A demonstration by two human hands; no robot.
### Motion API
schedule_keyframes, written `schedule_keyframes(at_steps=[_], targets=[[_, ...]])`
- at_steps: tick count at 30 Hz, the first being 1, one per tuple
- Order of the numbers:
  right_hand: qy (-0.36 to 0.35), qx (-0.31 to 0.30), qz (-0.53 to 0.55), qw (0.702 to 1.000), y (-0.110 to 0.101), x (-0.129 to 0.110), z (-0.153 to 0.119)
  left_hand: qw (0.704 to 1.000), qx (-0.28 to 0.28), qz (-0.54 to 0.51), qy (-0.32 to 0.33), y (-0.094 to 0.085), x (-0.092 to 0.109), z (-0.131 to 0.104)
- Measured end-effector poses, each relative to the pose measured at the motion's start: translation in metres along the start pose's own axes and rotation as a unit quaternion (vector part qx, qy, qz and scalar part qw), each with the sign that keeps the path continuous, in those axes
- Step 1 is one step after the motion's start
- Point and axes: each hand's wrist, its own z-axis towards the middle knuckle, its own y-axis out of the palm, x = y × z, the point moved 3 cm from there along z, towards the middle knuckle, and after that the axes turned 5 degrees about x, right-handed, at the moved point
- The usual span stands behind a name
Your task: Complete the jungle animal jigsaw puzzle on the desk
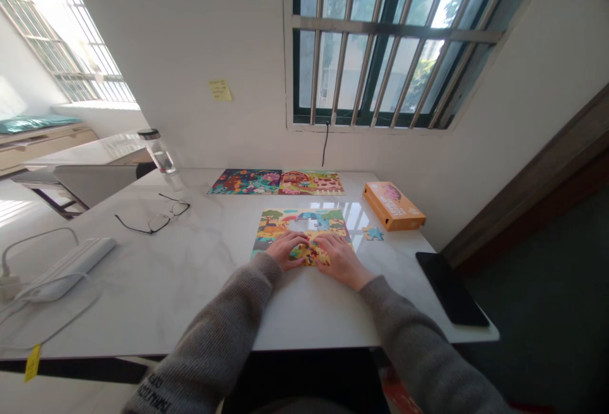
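A colourful jigsaw puzzle point(269, 227) with animals lies flat on the white table before me. A pale opening shows within its upper middle part, beside blue pieces. My left hand point(288, 250) is curled over the puzzle's lower middle, thumb and fingers bent around a yellowish puzzle piece point(311, 252). From the other side, my right hand point(339, 257) has its fingertips on the same area, fingers bent together. The exact outline of that piece is partly hidden by my fingers. One loose blue puzzle piece point(373, 234) rests to the right of the puzzle.
Two picture puzzles, one dark point(247, 182) and one with a red barn point(311, 182), lie by the wall. An orange box point(394, 206) and a black phone or tablet point(451, 288) sit right. Glasses point(159, 219), a bottle point(160, 153) and a corded power strip point(71, 268) are left.
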Motion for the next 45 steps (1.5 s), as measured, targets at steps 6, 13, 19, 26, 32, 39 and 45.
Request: schedule_keyframes(at_steps=[6,13,19,26,32,39,45], targets=[[0.001,0.008,0.058,0.998,0.002,0.005,0.005,0.999,0.019,-0.037,-0.005,-0.003,-0.002,0.0],[0.014,-0.017,0.044,0.999,0.014,0.03,0.024,0.989,0.027,0.074,-0.126,-0.009,-0.039,-0.011],[0.017,-0.039,0.001,0.999,0.031,0.037,0.054,0.97,-0.007,0.14,-0.2,-0.007,-0.059,-0.019],[0.031,-0.087,-0.056,0.994,0.06,0.038,0.077,0.956,-0.005,0.165,-0.241,-0.007,-0.05,-0.012],[0.026,-0.102,-0.069,0.992,0.062,0.036,0.087,0.958,-0.016,0.172,-0.23,-0.005,-0.047,-0.01],[0.03,-0.101,-0.058,0.993,0.068,0.043,0.09,0.963,-0.023,0.158,-0.218,0.001,-0.051,-0.011],[0.037,-0.109,-0.045,0.992,0.072,0.046,0.088,0.963,-0.013,0.162,-0.213,0.001,-0.048,-0.011]])
